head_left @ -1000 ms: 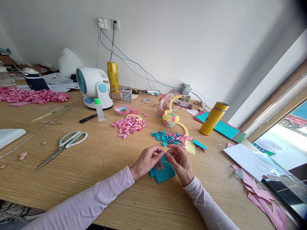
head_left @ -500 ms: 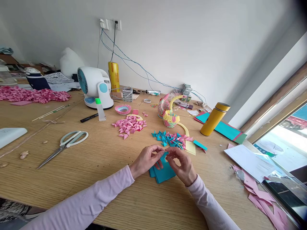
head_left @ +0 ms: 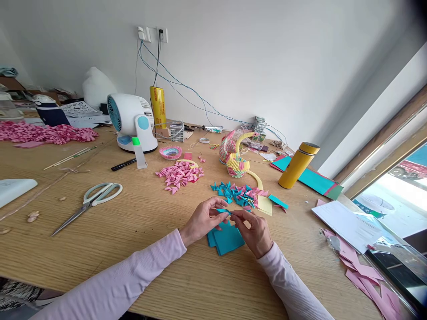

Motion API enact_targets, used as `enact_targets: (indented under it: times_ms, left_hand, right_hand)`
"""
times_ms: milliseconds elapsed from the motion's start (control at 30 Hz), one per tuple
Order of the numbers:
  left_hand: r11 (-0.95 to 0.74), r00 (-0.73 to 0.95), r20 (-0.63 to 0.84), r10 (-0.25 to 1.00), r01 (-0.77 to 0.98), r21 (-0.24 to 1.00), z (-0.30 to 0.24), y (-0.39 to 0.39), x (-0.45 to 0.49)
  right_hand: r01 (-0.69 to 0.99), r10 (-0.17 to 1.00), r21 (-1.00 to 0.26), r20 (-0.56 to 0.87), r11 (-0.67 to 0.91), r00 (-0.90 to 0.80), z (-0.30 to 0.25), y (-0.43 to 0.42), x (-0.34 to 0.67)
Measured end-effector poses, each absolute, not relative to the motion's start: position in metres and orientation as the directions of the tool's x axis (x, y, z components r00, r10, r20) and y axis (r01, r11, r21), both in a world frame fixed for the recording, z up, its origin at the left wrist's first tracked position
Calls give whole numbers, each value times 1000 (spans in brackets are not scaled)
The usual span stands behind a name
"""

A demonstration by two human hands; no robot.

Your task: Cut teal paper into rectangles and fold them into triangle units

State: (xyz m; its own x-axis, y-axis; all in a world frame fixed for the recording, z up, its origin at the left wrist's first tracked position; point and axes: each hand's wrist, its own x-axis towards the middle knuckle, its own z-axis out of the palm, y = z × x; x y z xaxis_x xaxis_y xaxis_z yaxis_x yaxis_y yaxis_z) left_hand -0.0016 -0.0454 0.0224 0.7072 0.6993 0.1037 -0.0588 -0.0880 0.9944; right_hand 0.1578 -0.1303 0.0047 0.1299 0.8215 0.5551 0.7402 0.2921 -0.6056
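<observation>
Both of my hands meet over a small stack of teal paper slips point(head_left: 227, 238) on the wooden table point(head_left: 140, 222). My left hand point(head_left: 204, 218) and my right hand point(head_left: 254, 230) pinch a small folded teal paper piece point(head_left: 223, 211) between their fingertips, just above the stack. Right behind them lies a pile of folded teal and pink triangles point(head_left: 238, 193) with a pale yellow slip point(head_left: 264, 204) beside it.
Scissors point(head_left: 90, 201) lie to the left, a pink triangle pile point(head_left: 180, 173) and a small paper bowl point(head_left: 170, 152) further back. A paper swan point(head_left: 235, 155), yellow flask point(head_left: 297, 165), white fan point(head_left: 130, 121), glue stick point(head_left: 138, 152), pen point(head_left: 122, 165) and papers point(head_left: 350, 224) at right surround the spot.
My hands have shifted slightly lower and closer together over the teal stack, and the pinched teal piece has turned between the fingertips. Everything else on the table stays put.
</observation>
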Motion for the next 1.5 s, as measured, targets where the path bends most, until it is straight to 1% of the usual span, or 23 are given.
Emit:
enact_targets:
  times_ms: [100, 167, 233, 300, 367, 400, 467, 533, 567, 633, 733, 800, 900, 1100, 1267, 1400, 1500]
  left_hand:
    - [-108, 699, 122, 704, -65, 992, 22, -44, -2]
    - [-94, 701, 125, 702, -83, 992, 22, -44, -1]
    - [-55, 699, 107, 707, -97, 994, 22, -45, 0]
    - [-7, 693, 78, 717, -104, 995, 22, -47, 0]
    - [44, 687, 42, 726, -107, 993, 23, -48, -1]
    - [69, 684, 25, 729, -109, 992, 24, -48, -1]
    - [113, 683, -3, 731, -116, 987, 27, -48, -2]
    - [142, 688, -16, 726, -127, 982, 30, -48, -3]
    - [149, 689, -16, 724, -133, 980, 31, -48, -3]
    - [156, 692, -14, 722, -143, 977, 33, -48, -3]
    - [162, 705, -14, 709, -144, 976, 33, -47, -3]
    - [171, 724, -16, 690, -142, 975, 32, -46, -3]
    - [202, 749, -26, 662, -145, 969, 29, -45, -4]
    - [270, 763, -61, 644, -152, 951, 25, -43, -5]
    - [218, 737, -87, 671, -83, 973, 26, -44, -6]
    - [159, 703, -76, 707, -54, 986, 32, -48, -6]
    - [151, 694, -78, 715, -44, 987, 36, -50, -6]
  right_hand:
    - [709, 844, -654, 512, 263, 160, 7, -132, 155]
    - [660, 871, -722, 444, 210, 209, 8, -132, 153]
    - [535, 904, -831, 335, 149, 268, 8, -131, 151]
    - [354, 929, -930, 216, 102, 301, 8, -129, 149]
    - [211, 944, -975, 135, 73, 301, 7, -127, 148]
    - [171, 949, -983, 113, 64, 295, 7, -126, 147]
    - [143, 957, -988, 93, 55, 274, 7, -126, 146]
    - [154, 963, -986, 103, 66, 251, 8, -126, 146]
    - [171, 960, -981, 131, 90, 248, 8, -127, 146]
    - [237, 938, -954, 240, 182, 249, 10, -129, 147]
    - [410, 885, -851, 428, 327, 183, 13, -133, 148]
    - [517, 870, -773, 483, 368, 101, 14, -135, 149]
    - [601, 851, -694, 524, 396, 45, 13, -135, 149]
    - [693, 782, -603, 617, 395, 90, 9, -134, 148]
    - [753, 750, -518, 659, 406, 49, 7, -134, 150]
    - [766, 764, -524, 642, 373, 67, 5, -133, 151]
    - [766, 773, -532, 630, 361, 72, 6, -133, 151]
